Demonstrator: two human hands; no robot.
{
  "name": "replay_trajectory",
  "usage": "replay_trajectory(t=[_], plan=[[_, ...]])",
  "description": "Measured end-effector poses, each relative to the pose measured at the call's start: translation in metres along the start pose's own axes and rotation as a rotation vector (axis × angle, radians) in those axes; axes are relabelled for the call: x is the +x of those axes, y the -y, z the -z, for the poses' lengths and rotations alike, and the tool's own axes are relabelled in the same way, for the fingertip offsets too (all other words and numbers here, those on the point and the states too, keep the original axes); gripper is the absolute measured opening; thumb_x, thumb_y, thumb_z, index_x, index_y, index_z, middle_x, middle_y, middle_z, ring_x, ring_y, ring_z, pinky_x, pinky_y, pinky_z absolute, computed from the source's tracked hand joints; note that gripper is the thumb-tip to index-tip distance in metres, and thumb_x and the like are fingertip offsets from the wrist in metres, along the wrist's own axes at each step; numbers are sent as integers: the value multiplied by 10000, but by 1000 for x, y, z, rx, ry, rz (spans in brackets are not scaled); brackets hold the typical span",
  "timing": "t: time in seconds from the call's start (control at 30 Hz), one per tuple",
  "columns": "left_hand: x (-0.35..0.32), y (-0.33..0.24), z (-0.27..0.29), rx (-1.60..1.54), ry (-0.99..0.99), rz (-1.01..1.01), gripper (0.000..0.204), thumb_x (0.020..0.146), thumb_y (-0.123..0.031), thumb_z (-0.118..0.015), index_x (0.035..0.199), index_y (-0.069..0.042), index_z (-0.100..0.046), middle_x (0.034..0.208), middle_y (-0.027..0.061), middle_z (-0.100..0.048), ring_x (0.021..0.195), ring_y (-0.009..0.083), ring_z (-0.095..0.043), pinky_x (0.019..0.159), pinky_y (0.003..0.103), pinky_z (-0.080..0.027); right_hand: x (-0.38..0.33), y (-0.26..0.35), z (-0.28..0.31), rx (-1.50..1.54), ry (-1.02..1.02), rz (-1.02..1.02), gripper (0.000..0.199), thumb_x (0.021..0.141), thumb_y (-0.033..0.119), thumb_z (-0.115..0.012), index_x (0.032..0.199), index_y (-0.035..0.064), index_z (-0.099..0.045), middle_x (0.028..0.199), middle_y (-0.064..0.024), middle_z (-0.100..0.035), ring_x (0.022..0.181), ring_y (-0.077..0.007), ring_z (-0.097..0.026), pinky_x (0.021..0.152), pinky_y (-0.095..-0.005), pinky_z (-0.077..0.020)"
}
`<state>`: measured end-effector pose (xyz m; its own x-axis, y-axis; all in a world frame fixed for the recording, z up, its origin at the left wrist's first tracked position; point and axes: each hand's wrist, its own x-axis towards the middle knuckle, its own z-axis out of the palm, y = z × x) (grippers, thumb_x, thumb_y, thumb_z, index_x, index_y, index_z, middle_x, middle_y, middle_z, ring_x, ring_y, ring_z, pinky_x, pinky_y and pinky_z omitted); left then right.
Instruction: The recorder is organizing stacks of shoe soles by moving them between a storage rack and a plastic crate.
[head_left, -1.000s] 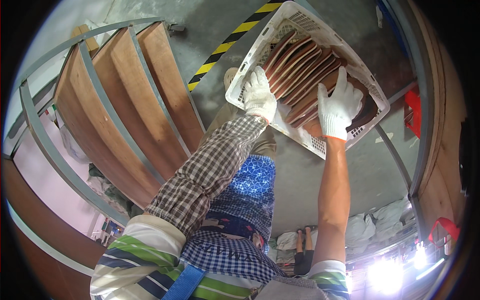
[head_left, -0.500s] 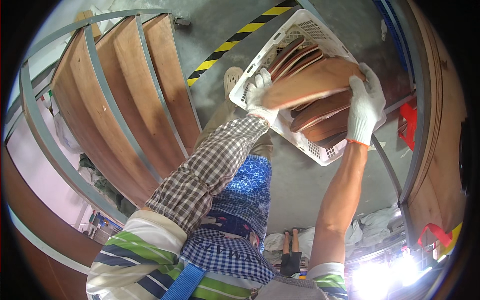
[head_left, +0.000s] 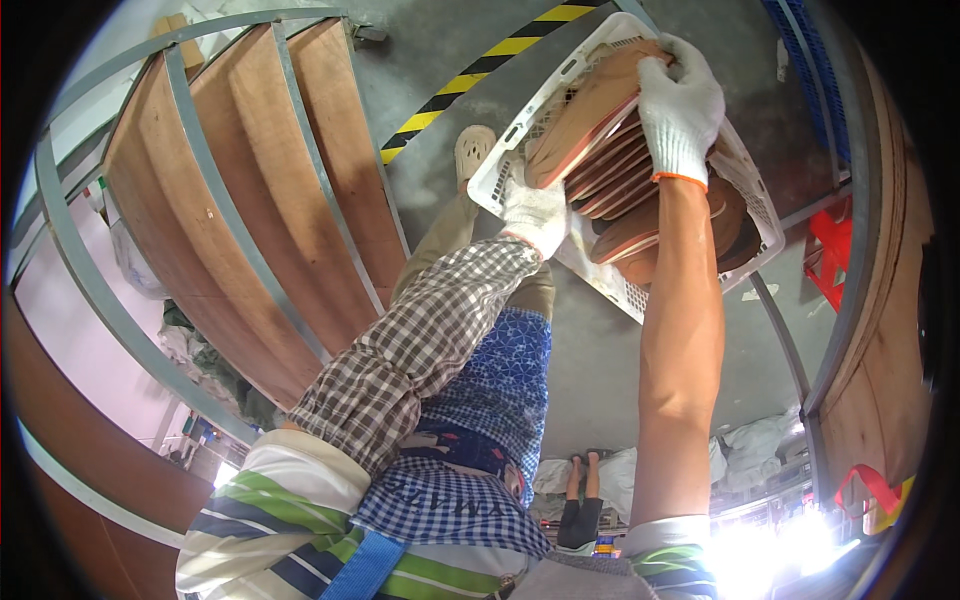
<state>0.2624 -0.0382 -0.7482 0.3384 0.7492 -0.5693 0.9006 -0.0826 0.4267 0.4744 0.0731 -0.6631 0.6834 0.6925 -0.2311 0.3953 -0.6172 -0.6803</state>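
Observation:
A white slotted plastic crate [head_left: 765, 205] stands on the grey floor, filled with flat brown shoe soles set on edge in rows. A bunch of these soles [head_left: 590, 115] is pressed together between my two white-gloved hands. At the far end, my right hand [head_left: 682, 100] wraps over the top of the bunch. My left hand [head_left: 535, 212] grips its near end at the crate's near-left side. The top sole of the bunch sits tilted above the crate rim. More soles [head_left: 640, 235] remain below and to the right in the crate.
A rack of wooden boards in a grey metal frame [head_left: 250, 200] fills the left. Yellow-black floor tape [head_left: 470, 70] runs behind the crate. My foot in a pale clog [head_left: 472, 150] is beside the crate. A red stool [head_left: 832, 262] and a blue crate [head_left: 800, 45] are at right. Another person's feet [head_left: 580, 480] show below.
My hands went from resting flat on the soles to squeezing a bunch between them. The right hand shifted to the far end and the bunch has tilted up out of the crate.

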Motion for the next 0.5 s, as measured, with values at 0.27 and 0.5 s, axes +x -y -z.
replay_trajectory(t=[0.27, 0.5], plan=[[-1, -26, 22, 265, 105, -149, 451, 891, -187, -580, 1304, -6, -570, 1337, 272, -561, 1256, 418, -538, 1052, 518, -431, -18, -26, -20, 20, -64, -85, 370, 876, 307, -666, 1177, 101, -725, 986, -183, -753, 976, -358, -723, 893, -421, -546], [-3, -33, 23, 206, -30, -156, 586, 843, -194, -666, 1371, -21, -481, 1374, 246, -486, 1247, 440, -507, 1051, 544, -417, -45, -59, -65, -86, 164, 27, 521, 943, 288, -652, 1405, 85, -525, 1251, -230, -634, 1162, -406, -620, 1019, -471, -482]])
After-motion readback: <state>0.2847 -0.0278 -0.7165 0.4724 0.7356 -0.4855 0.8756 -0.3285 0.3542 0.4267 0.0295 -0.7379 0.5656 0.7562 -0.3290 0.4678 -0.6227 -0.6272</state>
